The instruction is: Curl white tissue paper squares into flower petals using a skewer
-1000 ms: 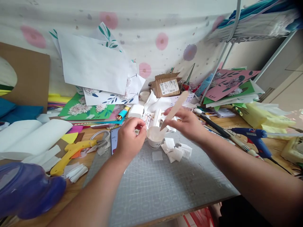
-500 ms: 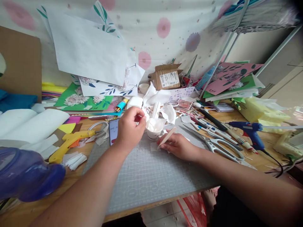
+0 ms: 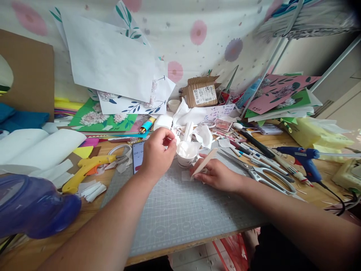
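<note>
Just right of my left hand is a small white paper cup [image 3: 185,162] on the grey cutting mat [image 3: 180,218], with soft white stuff inside. My left hand [image 3: 160,152] is closed in a pinch at the cup's upper left. Something white shows by its fingertips, but I cannot make out whether it is held. Low beside the cup's right side, my right hand [image 3: 216,174] is closed on a flat wooden craft stick [image 3: 205,162], which slants up to the right. Small translucent scraps [image 3: 186,175] lie under that hand's fingertips.
Silver scissors [image 3: 261,175], several pens and a blue glue gun [image 3: 306,160] lie to the right. On the left are a phone [image 3: 138,154], a yellow glue gun [image 3: 84,169] and a blue-purple plastic container [image 3: 36,207]. Crumpled white paper [image 3: 204,135] and a cardboard box [image 3: 201,92] are behind the cup.
The whole view has shifted slightly, so everything appears a little further right. Both hands keep nearly the same pose beside the cup, and the craft stick remains in my right hand.
</note>
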A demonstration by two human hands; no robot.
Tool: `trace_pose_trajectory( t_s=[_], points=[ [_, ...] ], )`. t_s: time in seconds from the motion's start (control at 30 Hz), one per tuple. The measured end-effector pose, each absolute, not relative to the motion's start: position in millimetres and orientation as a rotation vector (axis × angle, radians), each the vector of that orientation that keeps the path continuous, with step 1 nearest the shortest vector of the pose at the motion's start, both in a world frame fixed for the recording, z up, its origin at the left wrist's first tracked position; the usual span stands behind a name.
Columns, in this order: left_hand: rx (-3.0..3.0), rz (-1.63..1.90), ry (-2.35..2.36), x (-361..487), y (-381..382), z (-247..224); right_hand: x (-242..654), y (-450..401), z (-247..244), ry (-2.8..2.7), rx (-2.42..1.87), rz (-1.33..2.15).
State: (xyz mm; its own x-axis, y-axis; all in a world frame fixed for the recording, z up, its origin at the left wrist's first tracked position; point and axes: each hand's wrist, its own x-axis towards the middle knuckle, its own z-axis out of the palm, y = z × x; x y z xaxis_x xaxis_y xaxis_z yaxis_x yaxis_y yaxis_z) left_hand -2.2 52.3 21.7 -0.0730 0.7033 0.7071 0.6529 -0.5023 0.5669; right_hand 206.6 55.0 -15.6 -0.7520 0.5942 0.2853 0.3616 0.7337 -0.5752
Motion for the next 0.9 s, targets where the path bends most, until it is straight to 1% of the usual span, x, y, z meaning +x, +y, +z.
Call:
trace_pose_trajectory(
  t_s=[0.4,0.73,0.9],
  points=[
    [2.107,1.643,1.57,-2.6,51.8,21.7,202.8,58.3,-22.0,-2.503,-0.733,0.679],
    [2.109,1.635,1.571,-1.6,49.8,23.6,204.8,56.4,-14.0,-2.517,-0.695,0.75],
    [2.096,1.623,1.577,-1.4,50.4,23.5,203.4,58.5,-18.8,-2.486,-0.721,0.763]
  ],
)
